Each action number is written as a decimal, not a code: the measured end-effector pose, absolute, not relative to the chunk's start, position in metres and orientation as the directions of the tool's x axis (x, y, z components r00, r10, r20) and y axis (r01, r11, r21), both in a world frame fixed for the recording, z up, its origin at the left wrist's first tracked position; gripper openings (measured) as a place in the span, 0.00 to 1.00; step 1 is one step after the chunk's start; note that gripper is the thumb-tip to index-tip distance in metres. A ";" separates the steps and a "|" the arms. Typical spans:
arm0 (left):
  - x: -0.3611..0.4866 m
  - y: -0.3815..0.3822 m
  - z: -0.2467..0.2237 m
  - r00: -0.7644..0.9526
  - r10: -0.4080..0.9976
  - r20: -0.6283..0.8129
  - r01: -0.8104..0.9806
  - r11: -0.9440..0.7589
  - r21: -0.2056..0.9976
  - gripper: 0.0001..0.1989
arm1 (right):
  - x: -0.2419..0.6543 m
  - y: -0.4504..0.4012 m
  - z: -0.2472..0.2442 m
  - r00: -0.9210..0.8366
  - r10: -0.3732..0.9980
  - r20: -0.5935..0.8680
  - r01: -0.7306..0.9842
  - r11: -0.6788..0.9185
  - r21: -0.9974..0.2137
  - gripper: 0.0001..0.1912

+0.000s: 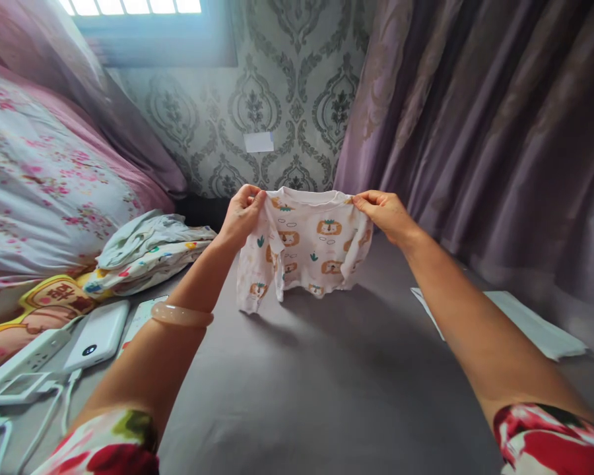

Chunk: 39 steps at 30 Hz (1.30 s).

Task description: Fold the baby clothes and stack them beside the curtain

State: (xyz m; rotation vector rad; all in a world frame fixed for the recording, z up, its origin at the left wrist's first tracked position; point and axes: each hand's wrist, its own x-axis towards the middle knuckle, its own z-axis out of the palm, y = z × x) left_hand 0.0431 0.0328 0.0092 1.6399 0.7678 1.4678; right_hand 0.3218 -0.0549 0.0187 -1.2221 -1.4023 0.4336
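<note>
A small white long-sleeved shirt (309, 247) with lion faces and green leaves hangs upright over the grey sheet (297, 382), its neckline at the top. My left hand (244, 212) pinches its left shoulder between thumb and fingers. At the opposite shoulder, my right hand (385, 212) holds the fabric in the same kind of pinch. One sleeve dangles below my left hand, lower than the hem; the other hangs folded at the right side.
Crumpled clothes (153, 247), a yellow printed item (44, 307), a white power bank (98, 333) and a power strip (30, 356) with cables lie left. Folded white cloth (532, 323) lies right. Behind are a patterned wall (297, 92) and purple curtains (475, 132).
</note>
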 end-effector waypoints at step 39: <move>0.021 0.006 0.019 0.184 0.339 0.922 0.586 -0.791 0.174 0.10 | 0.307 -0.105 0.031 0.019 0.540 0.841 0.969 0.196 -0.148 0.19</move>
